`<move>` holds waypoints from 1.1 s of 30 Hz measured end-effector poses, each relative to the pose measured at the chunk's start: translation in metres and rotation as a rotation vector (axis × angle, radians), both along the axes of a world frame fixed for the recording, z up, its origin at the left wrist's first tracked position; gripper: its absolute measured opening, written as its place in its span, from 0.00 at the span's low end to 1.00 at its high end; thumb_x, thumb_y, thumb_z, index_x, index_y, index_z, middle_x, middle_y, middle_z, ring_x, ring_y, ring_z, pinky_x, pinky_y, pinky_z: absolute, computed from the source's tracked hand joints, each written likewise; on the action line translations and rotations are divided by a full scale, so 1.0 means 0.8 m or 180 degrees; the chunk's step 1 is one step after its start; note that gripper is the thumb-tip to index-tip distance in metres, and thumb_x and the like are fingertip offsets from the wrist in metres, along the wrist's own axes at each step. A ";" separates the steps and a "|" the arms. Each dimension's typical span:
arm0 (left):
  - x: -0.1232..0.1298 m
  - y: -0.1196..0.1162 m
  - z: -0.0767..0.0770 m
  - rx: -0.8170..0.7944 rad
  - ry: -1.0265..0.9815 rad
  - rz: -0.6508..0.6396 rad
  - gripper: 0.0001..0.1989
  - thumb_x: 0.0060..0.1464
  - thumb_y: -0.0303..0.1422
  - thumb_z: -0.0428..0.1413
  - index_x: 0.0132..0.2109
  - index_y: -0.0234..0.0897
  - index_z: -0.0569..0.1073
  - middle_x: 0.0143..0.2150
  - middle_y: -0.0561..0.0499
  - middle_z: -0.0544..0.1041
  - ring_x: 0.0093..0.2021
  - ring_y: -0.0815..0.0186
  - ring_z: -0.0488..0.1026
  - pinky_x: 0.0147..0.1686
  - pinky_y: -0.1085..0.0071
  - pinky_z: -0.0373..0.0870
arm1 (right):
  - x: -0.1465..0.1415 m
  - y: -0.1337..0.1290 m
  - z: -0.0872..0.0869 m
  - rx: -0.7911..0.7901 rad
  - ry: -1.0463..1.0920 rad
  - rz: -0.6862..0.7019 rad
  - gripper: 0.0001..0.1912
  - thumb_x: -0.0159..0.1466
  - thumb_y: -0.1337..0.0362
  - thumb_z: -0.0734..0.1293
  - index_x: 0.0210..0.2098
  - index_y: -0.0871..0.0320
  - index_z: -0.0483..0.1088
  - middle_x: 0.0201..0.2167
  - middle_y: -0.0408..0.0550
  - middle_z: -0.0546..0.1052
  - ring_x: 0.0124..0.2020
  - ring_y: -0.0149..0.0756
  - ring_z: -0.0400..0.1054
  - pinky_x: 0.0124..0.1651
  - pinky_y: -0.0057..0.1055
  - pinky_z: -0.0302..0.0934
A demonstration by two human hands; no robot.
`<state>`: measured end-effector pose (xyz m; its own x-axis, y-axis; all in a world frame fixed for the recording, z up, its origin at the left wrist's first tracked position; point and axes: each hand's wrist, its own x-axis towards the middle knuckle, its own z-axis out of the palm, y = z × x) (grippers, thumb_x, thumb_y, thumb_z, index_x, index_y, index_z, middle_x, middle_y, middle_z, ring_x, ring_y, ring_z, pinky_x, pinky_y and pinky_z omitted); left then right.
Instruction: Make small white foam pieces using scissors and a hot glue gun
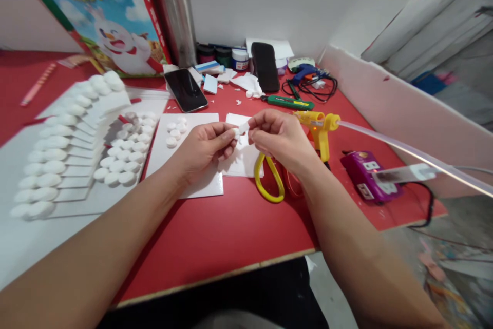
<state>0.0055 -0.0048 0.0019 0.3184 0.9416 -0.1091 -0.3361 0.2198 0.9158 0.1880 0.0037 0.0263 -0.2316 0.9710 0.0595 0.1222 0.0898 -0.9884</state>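
Note:
My left hand (206, 147) pinches a small white piece (236, 135) between thumb and fingertips. Close against it, my right hand (279, 136) has its thumb and fingers drawn together at a thin white scrap (244, 127); whether the two bits are joined cannot be made out. Below the hands lie small white sheets (242, 159) and a larger white board (206, 185) carrying several white rounded pieces (173, 139). Yellow-handled scissors (265, 193) lie partly under my right wrist. A yellow glue gun (319, 131) with a long clear glue stick (404, 147) stands just beyond it.
Rows of white ovals on strips (54, 154) and more rounded pieces (123, 157) fill the left. Behind are phones (186, 90), a steel bottle (177, 16), a green cutter (290, 102) and paint jars (239, 59). A purple power strip (367, 175) lies right.

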 end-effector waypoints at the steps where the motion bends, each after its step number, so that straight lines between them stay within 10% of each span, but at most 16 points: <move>1: 0.000 0.000 -0.001 0.0041 0.0033 0.0035 0.06 0.56 0.31 0.66 0.36 0.31 0.78 0.26 0.52 0.74 0.23 0.76 0.67 0.22 0.81 0.61 | 0.000 0.000 0.000 -0.0029 0.0004 0.0118 0.10 0.53 0.70 0.71 0.36 0.58 0.72 0.26 0.41 0.75 0.26 0.29 0.68 0.27 0.26 0.58; 12: 0.000 0.001 0.003 0.0301 0.0466 0.0018 0.07 0.58 0.32 0.64 0.37 0.31 0.78 0.24 0.51 0.76 0.23 0.72 0.69 0.26 0.76 0.67 | -0.003 -0.001 -0.011 0.0489 -0.0341 0.0009 0.09 0.60 0.62 0.75 0.33 0.59 0.73 0.28 0.45 0.78 0.26 0.29 0.70 0.28 0.27 0.62; 33: 0.000 -0.002 0.003 0.0750 0.1249 0.0095 0.06 0.60 0.33 0.61 0.38 0.33 0.77 0.28 0.52 0.74 0.25 0.72 0.69 0.26 0.75 0.64 | -0.007 0.001 -0.008 -0.0040 -0.0078 -0.0027 0.08 0.60 0.64 0.74 0.29 0.60 0.71 0.19 0.40 0.74 0.15 0.24 0.61 0.18 0.24 0.53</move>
